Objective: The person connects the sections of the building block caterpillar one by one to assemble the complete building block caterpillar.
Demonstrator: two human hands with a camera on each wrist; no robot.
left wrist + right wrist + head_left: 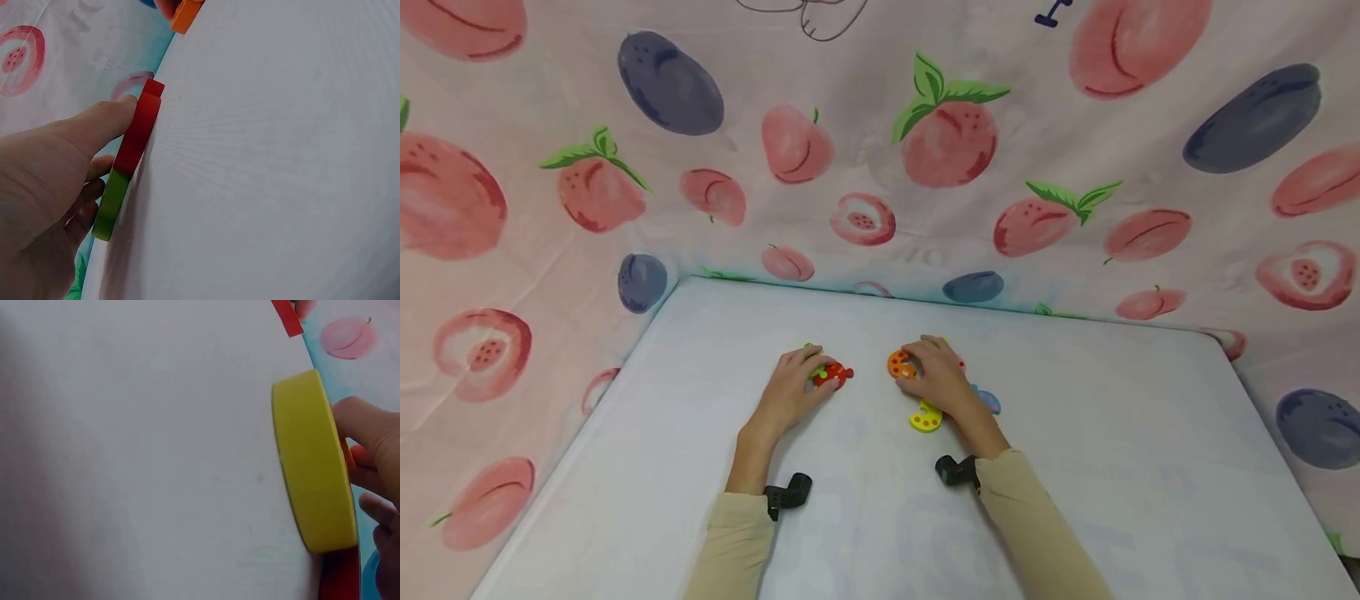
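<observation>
On the white table, my left hand (786,390) grips a flat red wooden piece (139,134) with a small knob at its end. A green piece (112,203) sits end to end with it, partly hidden by the fingers. The left thumb is on the red piece in the left wrist view. To the right, my right hand (942,379) holds an orange piece with red dots (897,364) between thumb and fingers. Nearest the right wrist is a curved yellow piece with orange dots (927,419); it hides most of the orange one in the right wrist view.
A blue piece with dots (990,402) lies right of my right wrist, and a bit of a pink piece (961,363) shows past the hand. Fruit-printed cloth (865,150) rises behind the white tabletop (1112,433). Black wrist cameras sit on both sleeves.
</observation>
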